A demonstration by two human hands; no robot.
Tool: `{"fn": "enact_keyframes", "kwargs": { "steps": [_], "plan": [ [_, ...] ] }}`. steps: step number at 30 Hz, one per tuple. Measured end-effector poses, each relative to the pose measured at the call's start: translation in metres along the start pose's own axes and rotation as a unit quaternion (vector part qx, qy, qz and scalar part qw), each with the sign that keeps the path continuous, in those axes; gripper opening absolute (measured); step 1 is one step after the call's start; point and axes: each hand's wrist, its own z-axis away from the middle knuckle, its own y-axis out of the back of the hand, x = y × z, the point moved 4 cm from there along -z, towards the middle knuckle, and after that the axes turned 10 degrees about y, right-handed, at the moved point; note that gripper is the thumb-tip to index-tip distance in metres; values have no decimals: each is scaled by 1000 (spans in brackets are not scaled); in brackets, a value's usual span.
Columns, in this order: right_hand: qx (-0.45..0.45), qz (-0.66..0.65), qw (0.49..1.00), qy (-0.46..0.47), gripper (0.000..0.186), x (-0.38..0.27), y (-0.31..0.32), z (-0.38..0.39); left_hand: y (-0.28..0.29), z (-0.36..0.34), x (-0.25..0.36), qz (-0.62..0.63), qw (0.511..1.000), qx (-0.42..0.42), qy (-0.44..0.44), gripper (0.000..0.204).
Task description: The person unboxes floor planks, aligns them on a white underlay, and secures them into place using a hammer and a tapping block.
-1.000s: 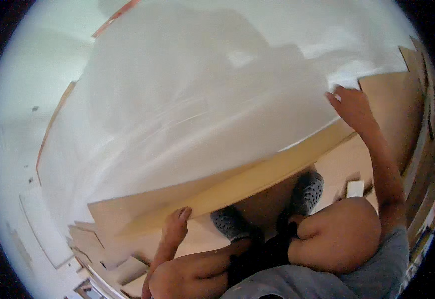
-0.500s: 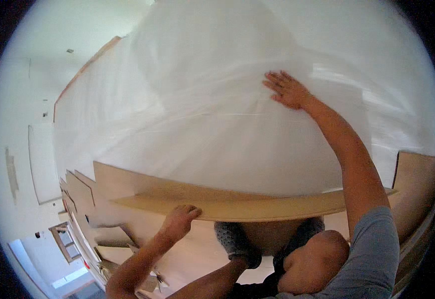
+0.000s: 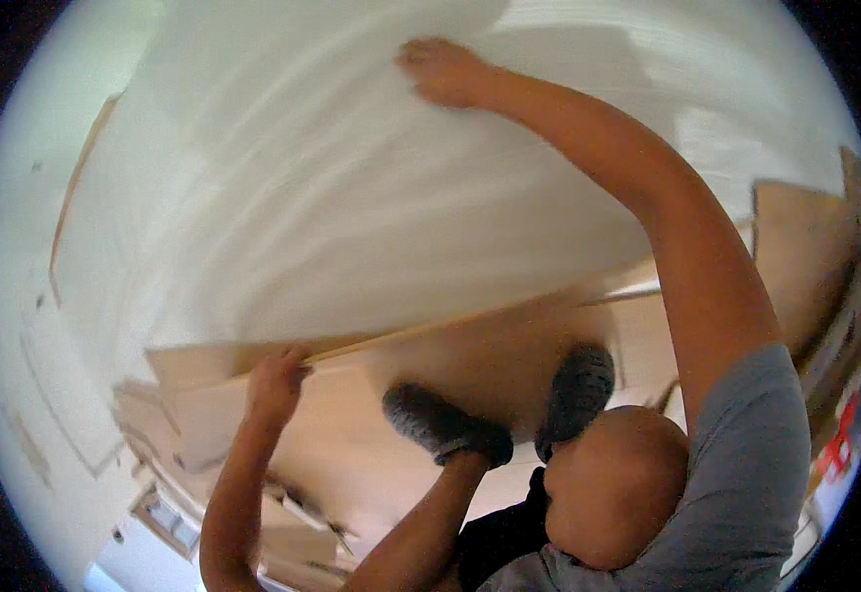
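Observation:
A large whitish, cloudy sheet (image 3: 352,197) spreads in front of me, with soft creases across it. My right hand (image 3: 440,71) is stretched far out over it, palm side down and fingers extended; motion blurs it. Along the sheet's near side runs a thin tan board (image 3: 470,318), which looks like cardboard, seen almost edge-on. Near its left end, my left hand (image 3: 278,385) has its fingers wrapped over that edge. Whether the board is joined to the sheet I cannot tell.
My feet in dark grey clogs (image 3: 445,424) stand just below the board, on a pale brown floor covering (image 3: 342,464). More brown panels (image 3: 800,237) stand at the right. Cut pieces (image 3: 292,543) lie at the lower left, near a window-like frame (image 3: 164,518).
My right hand has swept left and farther up across the sheet. My left hand has shifted left along the board, which now shows more edge-on. The whole view has turned and tilted.

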Motion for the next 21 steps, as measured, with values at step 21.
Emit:
{"fn": "enact_keyframes", "kwargs": {
  "steps": [21],
  "plan": [
    [-140, -180, 936, -270, 74, -17, 99, 357, -24, -136, 36, 72, 995, 69, -5, 55]
  ]
}}
